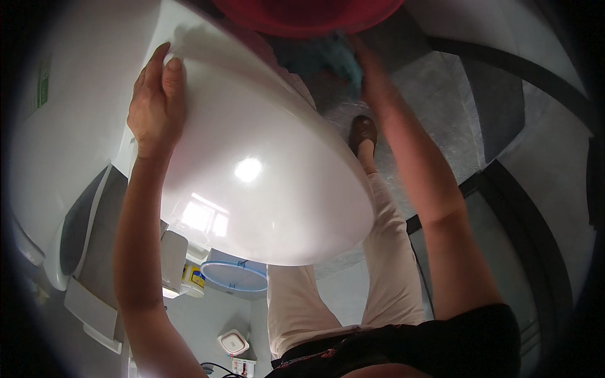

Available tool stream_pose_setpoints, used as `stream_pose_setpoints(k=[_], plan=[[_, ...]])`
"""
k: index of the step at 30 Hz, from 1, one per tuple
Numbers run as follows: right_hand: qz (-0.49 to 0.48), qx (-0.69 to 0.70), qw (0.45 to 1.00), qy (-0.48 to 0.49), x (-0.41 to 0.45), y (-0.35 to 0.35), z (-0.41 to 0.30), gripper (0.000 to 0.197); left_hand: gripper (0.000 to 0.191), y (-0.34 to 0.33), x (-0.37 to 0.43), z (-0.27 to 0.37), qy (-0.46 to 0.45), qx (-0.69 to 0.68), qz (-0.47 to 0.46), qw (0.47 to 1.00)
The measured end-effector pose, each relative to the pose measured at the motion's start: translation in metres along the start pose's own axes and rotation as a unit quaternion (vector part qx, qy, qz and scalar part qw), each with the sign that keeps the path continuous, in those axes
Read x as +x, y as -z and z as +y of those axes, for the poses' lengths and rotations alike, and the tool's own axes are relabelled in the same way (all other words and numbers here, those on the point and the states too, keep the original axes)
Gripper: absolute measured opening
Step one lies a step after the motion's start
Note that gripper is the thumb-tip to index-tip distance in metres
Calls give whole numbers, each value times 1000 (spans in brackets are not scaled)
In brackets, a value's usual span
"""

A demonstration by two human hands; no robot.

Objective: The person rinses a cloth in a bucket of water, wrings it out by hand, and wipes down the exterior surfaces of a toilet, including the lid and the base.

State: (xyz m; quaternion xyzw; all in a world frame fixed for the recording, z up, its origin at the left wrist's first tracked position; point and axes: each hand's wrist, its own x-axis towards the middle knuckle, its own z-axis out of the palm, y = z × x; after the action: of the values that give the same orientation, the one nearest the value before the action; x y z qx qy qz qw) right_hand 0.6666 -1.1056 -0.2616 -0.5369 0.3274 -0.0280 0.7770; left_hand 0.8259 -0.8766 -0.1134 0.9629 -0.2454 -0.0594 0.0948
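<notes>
A large glossy white curved panel, seemingly a toilet lid [274, 179], fills the middle of the view and reflects a window. At its left edge is my left hand [157, 104], thumb on the white surface and fingers along the edge. My right hand [366, 71], partly hidden and blurred, holds a bunched blue-green cloth [338, 61] beyond the lid's right side. Just above the cloth is a red basin [312, 23], cut off by the top of the view. Whether the cloth touches the basin I cannot tell.
My brown shoe [363, 132] stands on grey tiles [416, 123] right of the lid. A dark curved frame [524, 245] borders the right side. A blue-rimmed bin [234, 279], a yellow-labelled container [193, 281] and a lidded white box [232, 342] lie lower left.
</notes>
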Motion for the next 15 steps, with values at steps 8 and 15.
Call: stream_pose_setpoints(k=[8,15], plan=[[47,108,985,-123,23,-15,-24,34,52,-1,-5,-9,0,-11,-5,1000],[-78,162,977,-112,50,17,-50,48,45,0,-7,-11,-4,-21,-8,1000]])
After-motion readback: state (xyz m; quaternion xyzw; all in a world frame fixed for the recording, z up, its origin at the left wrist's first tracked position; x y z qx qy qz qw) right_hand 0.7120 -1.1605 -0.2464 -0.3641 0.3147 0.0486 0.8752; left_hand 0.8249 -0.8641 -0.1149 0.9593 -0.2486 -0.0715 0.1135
